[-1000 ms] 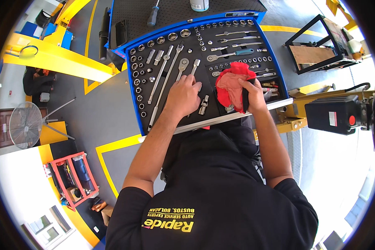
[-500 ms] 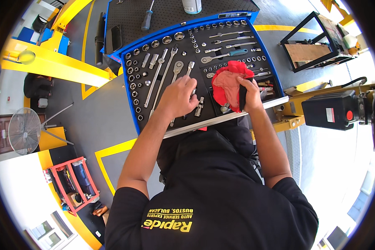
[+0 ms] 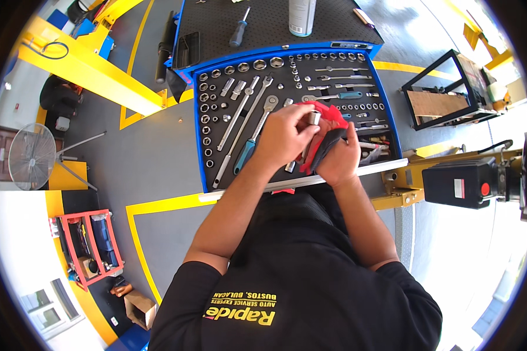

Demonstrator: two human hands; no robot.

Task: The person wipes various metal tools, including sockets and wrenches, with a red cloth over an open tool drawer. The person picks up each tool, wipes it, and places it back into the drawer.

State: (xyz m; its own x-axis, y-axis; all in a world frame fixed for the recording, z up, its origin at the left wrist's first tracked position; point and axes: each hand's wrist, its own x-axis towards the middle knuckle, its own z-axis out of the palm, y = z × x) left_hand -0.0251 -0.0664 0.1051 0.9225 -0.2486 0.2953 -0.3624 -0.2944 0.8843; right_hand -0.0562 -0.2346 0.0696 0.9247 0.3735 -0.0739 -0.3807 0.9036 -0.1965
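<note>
My left hand (image 3: 286, 136) is closed, pinching a small silver socket (image 3: 314, 117) between thumb and fingers, over the open tool drawer. Bunched in my right hand (image 3: 341, 157) is a red and dark cloth (image 3: 332, 124), held right against the socket; part of it is hidden by both hands. Beneath them lies the drawer's black foam tray (image 3: 222, 140). A ratchet with a blue handle (image 3: 247, 153) rests beside my left wrist. Further left lie a long bar (image 3: 238, 120) and several large sockets (image 3: 276, 62).
On the cabinet top (image 3: 211, 17) are a screwdriver (image 3: 238, 34), a spray can (image 3: 301, 17) and a dark tray (image 3: 188, 50). A yellow lift arm (image 3: 99, 70) stands left, a black metal-framed stand (image 3: 430, 90) right. The drawer's silver front edge (image 3: 357, 171) lies close to my body.
My left hand has lifted from the tray and moved right to the cloth, now with a socket in it. My right hand has turned, bringing the cloth toward the left. The view has shifted slightly.
</note>
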